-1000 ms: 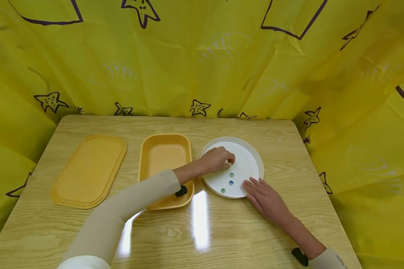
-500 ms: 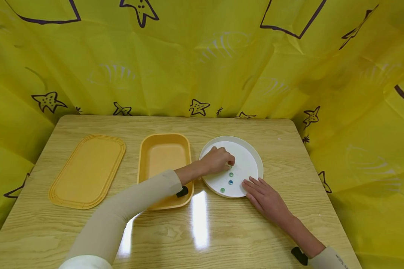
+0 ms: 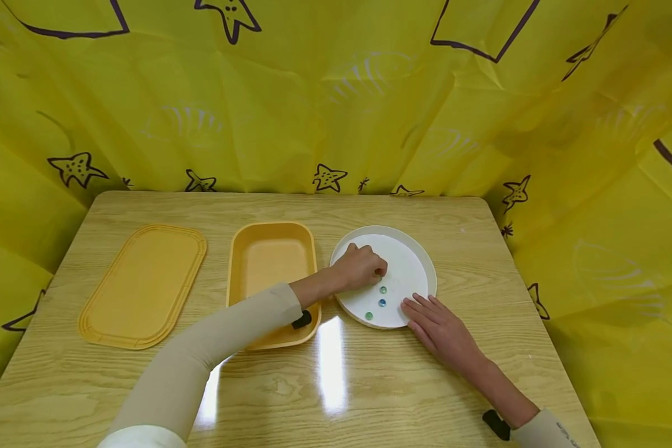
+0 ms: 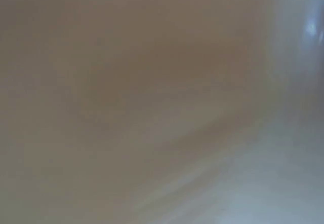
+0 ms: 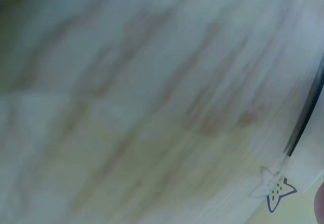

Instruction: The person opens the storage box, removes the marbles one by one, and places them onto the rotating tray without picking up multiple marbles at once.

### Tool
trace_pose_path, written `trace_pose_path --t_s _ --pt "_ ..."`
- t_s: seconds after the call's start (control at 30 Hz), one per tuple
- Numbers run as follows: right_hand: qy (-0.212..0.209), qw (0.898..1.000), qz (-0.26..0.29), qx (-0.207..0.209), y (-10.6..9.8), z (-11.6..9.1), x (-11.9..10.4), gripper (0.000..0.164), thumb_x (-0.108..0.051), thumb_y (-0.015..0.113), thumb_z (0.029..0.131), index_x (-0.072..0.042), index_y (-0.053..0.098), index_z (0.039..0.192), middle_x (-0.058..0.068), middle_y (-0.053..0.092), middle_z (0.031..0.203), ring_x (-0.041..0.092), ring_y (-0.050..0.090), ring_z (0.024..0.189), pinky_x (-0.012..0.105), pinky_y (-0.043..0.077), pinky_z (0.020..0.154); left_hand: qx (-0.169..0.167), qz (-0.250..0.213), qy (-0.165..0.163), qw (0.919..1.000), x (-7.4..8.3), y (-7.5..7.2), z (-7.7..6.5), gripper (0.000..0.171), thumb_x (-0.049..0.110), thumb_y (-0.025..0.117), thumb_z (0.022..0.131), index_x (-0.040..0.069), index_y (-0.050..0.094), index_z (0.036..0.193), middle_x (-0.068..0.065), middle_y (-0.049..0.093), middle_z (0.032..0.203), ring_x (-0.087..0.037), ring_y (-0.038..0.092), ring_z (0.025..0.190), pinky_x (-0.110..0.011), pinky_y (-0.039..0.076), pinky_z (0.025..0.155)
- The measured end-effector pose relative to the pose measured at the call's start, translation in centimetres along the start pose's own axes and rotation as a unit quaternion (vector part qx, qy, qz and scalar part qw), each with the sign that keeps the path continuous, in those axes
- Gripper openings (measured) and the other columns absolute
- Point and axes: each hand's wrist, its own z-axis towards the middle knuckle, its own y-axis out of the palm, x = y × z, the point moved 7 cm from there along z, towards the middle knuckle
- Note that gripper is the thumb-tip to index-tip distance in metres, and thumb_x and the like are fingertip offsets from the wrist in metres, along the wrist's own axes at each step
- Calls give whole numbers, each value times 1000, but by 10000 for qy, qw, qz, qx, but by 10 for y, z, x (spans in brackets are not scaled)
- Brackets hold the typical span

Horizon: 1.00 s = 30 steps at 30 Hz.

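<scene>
In the head view a round white plate (image 3: 409, 258) with a raised rim stands on the table. My left hand (image 3: 358, 269) reaches over it from the left, fingers curled down and pinching a small greenish glass marble, mostly hidden by the fingertips. Just nearer to me lie a pale green marble (image 3: 383, 290), a blue marble (image 3: 382, 303) and a green marble (image 3: 369, 316), apart from each other. My right hand (image 3: 442, 330) lies with straight fingers on the plate's near right rim. The left wrist view is only blur.
A yellow-orange rectangular tub (image 3: 271, 249) stands left of the plate, beneath my left forearm. Farther left a matching flat lid (image 3: 144, 286) lies on the wooden table (image 3: 269, 398). A yellow patterned curtain (image 3: 280, 106) hangs around the table's back and sides.
The left fingers have drawn closer together around the small marble, which shows less now. My right hand and the loose marbles stay in place; the whole view shifts slightly.
</scene>
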Motion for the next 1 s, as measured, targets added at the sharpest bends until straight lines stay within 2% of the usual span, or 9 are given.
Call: trace_pose_path --t_s 0.17,0.4,0.53,0.67,0.77,0.87,1.0 --pt "40 10000 -2 -36 0 0 -1 44 -17 67 93 -1 62 134 10 62 135 30 52 130 39 23 116 -13 12 17 10000 0 0 0 10 14 71 91 19 77 97 9 69 89 -12 56 90 -37 36 82" --pt "-76 10000 -60 0 -2 2 -3 42 -21 62 98 0 61 134 12 62 134 31 52 129 40 24 116 -33 37 -1 10000 1 -2 -1 14 12 70 91 19 78 100 8 71 94 -12 57 92 -38 37 83" --pt "-73 10000 -48 -35 -2 3 -4 42 -20 63 97 1 62 133 13 62 133 32 53 129 39 24 116 -68 63 -24 10000 1 -1 0 14 12 70 91 19 77 101 7 71 95 -12 57 92 -38 37 83" --pt "-44 10000 -23 -27 -2 3 -4 41 -26 56 103 0 62 133 12 62 133 32 53 128 40 25 116 -95 76 -47 9999 1 -1 1 14 13 70 92 19 77 101 7 71 96 -12 57 93 -39 37 84" --pt "-40 10000 -42 -43 -2 3 -4 41 -25 58 101 0 62 133 12 62 133 31 53 129 42 26 115 -104 72 -75 9999 0 -1 1 14 13 70 91 20 77 101 7 71 97 -12 58 94 -40 38 85" --pt "-30 9999 -61 -83 -2 2 -3 45 -16 67 92 0 62 134 12 62 134 31 52 129 43 27 114 -98 57 -83 9999 0 -3 1 14 13 70 91 19 77 102 7 71 97 -12 58 94 -40 38 86" --pt "17 9999 -49 -100 -1 2 -2 45 -18 66 94 -1 61 135 11 61 135 30 51 130 43 27 114 -120 23 -93 9999 -2 -4 0 16 15 70 92 19 77 106 6 72 103 -12 59 98 -40 38 86"
